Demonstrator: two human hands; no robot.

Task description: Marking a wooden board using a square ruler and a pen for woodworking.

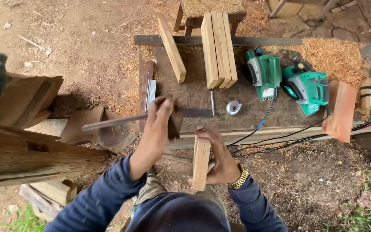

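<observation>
Soft, even daylight, no glare seen.
Faint shadows are cast beneath the workbench (202,96); sharp focus is held centrally, while slight wide-angle bending is noticed toward the edges.

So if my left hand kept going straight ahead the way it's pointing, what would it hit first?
Likely the metal square lying on the workbench, just past your left hand. Depth is unclear, so the hand might pass above it.
</observation>
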